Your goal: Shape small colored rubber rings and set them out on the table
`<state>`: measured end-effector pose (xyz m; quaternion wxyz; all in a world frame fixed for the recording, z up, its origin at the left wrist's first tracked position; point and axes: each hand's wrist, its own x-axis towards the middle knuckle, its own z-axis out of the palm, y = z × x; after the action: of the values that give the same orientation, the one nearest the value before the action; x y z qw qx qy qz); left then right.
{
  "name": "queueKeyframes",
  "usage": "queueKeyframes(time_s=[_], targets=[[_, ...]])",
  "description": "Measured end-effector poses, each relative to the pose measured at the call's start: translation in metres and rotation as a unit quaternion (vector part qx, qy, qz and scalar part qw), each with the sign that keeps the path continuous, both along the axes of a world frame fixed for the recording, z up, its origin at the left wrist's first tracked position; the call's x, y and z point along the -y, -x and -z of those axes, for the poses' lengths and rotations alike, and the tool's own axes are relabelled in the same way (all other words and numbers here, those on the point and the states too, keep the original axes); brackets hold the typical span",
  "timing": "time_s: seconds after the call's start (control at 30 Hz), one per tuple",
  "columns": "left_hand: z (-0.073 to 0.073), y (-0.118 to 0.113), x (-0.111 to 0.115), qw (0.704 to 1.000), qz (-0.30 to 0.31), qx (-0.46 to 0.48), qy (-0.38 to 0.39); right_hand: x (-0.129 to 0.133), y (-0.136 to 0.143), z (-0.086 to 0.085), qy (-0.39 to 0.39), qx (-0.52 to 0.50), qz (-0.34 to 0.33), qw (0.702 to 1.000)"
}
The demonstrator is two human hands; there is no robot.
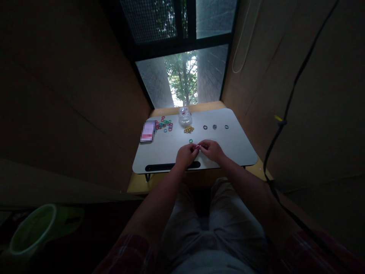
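Observation:
My left hand and my right hand meet over the front middle of the white table top. Their fingertips pinch a small pink ring between them; the fingers partly cover it. Just beyond my left hand lies a single green ring. Farther back is a little heap of yellow rings, right in front of a clear jar. To the right, a dark ring, a purplish ring or group and a bluish ring are spaced in a row.
Several loose rings in mixed colours are scattered at the back left, beside a phone. A black slot runs along the table's front edge. A dark cord hangs at right; a green basket stands lower left.

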<state>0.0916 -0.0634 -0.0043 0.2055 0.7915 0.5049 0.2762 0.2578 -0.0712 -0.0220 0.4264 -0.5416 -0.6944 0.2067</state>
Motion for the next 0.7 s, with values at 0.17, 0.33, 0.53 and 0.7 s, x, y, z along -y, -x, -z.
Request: queueKeyframes(time_s=[0.17, 0.33, 0.53, 0.7], targets=[[0.0018, 0.0012, -0.0010, 1.000, 0.020, -0.002, -0.007, -0.0003, -0.0003, -0.0030, -0.010, 0.018, -0.018, 1.000], [-0.0010, 0.0014, 0.0002, 1.000, 0.029, -0.003, 0.011, 0.0012, 0.0013, -0.0051, 0.017, 0.008, 0.006, 1.000], [-0.0024, -0.0003, 0.0016, 1.000, 0.002, 0.008, 0.008, 0.0008, 0.0016, -0.0011, 0.015, -0.002, 0.020, 1.000], [-0.0013, -0.0008, 0.0014, 0.999, -0.014, 0.026, 0.019, 0.0009, 0.0009, -0.0016, 0.006, 0.013, 0.018, 1.000]])
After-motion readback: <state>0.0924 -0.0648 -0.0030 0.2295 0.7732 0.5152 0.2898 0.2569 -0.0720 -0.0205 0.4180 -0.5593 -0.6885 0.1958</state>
